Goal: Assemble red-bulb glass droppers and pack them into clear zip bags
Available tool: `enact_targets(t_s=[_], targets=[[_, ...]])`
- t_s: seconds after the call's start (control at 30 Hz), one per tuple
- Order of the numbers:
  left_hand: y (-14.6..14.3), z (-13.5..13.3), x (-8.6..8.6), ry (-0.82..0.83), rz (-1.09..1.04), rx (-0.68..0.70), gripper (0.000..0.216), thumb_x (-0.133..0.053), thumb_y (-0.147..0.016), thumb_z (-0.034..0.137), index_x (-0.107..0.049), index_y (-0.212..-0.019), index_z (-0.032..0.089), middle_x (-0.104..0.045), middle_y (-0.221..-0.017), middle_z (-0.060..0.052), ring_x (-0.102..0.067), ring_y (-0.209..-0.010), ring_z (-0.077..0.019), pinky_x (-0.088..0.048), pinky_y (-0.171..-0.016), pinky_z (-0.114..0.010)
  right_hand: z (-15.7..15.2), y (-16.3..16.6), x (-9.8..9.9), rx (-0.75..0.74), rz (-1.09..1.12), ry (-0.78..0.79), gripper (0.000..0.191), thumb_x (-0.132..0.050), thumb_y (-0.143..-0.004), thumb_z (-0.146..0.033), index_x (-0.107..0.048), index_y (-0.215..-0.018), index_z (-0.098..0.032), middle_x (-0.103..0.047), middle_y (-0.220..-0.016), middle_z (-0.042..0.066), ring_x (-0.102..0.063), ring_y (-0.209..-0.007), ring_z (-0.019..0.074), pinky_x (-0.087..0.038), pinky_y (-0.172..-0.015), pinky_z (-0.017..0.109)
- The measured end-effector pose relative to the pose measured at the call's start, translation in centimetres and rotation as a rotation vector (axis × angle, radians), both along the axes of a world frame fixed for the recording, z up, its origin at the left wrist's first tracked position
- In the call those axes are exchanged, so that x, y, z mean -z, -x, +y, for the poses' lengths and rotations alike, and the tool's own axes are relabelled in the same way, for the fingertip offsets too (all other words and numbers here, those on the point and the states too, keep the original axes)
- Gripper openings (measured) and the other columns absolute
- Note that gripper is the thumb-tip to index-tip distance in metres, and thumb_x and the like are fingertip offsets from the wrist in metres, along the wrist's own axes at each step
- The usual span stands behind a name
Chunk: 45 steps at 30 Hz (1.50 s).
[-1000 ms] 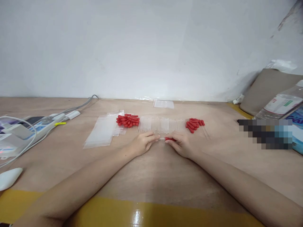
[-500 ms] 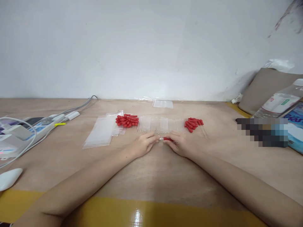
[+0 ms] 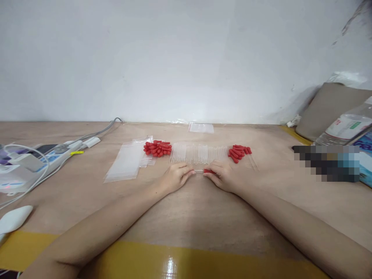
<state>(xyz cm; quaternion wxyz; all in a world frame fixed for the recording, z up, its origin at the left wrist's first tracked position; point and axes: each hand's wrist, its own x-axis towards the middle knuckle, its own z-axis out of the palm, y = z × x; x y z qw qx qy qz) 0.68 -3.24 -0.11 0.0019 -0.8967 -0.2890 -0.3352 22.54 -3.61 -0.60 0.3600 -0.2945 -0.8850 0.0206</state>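
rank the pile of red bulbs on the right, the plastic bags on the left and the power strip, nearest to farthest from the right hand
From the right hand, in the head view:
1. Pile of red bulbs, just beyond it, slightly right
2. Plastic bags, lying flat, left of center
3. Power strip, far left

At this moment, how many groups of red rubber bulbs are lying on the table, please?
2: one group at the left end of the clear tubes, another group at their right end. The red bulb in the right hand is not counted. No third group shows.
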Motion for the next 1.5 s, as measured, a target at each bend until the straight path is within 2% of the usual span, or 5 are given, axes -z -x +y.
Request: enact_targets(t_s=[0.43,0.7,0.83,1.1,1.5], targets=[[-0.5,0.0,-0.1,0.063,-0.011,0.025,0.026,-0.043,-0.089,0.028,-0.064,-0.084,0.015,-0.059,-0.067,-0.002,-0.053,-0.061,-0.0113,-0.043,-0.059,-0.022,-0.1,0.4,-0.7,-0.057,0.000,0.037,0.022,-0.042,-0.087,-0.028,-0.061,-0.087,-0.018,-0.062,-0.075,0.007,-0.056,-0.070,0.0167,-0.046,-0.063,0.030],[-0.6,-0.2,-0.7,0.136,-0.156,0.008,0.025,-0.048,-0.086,0.033,-0.063,-0.097,0.016,-0.064,-0.076,-0.004,-0.057,-0.064,-0.0123,-0.045,-0.061,-0.024,0.6,1.2,-2.2,0.023,0.678,0.545,0.038,-0.065,-0.069,-0.043,-0.052,-0.096,-0.020,-0.061,-0.071,0.000,-0.059,-0.066,0.0141,-0.049,-0.062,0.029],[-0.3,-0.3,-0.9,0.158,-0.157,-0.056,0.032,-0.043,-0.088,0.032,-0.056,-0.112,0.015,-0.064,-0.090,-0.007,-0.058,-0.079,-0.0160,-0.047,-0.070,-0.029,2.1,-1.9,-4.9,0.180,0.773,0.563,0.040,-0.062,-0.068,-0.047,-0.054,-0.096,-0.019,-0.061,-0.075,0.002,-0.058,-0.065,0.0134,-0.047,-0.057,0.027],[-0.6,0.1,-0.6,0.128,-0.080,-0.054,0.028,-0.038,-0.090,0.030,-0.062,-0.096,0.015,-0.064,-0.084,-0.006,-0.058,-0.078,-0.0160,-0.046,-0.072,-0.030,6.1,-12.0,-4.8,0.971,0.332,0.333,0.028,-0.060,-0.067,-0.035,-0.063,-0.086,-0.014,-0.056,-0.058,0.002,-0.052,-0.053,0.0149,-0.039,-0.053,0.028],[-0.8,0.1,-0.5,-0.007,-0.070,-0.156,0.020,-0.045,-0.086,0.027,-0.061,-0.089,0.015,-0.060,-0.083,-0.006,-0.052,-0.083,-0.0181,-0.041,-0.078,-0.033,7.3,-12.6,-1.4,0.950,0.059,0.268,0.032,-0.052,-0.073,-0.038,-0.067,-0.091,-0.016,-0.064,-0.086,0.009,-0.058,-0.074,0.0198,-0.042,-0.064,0.031]])
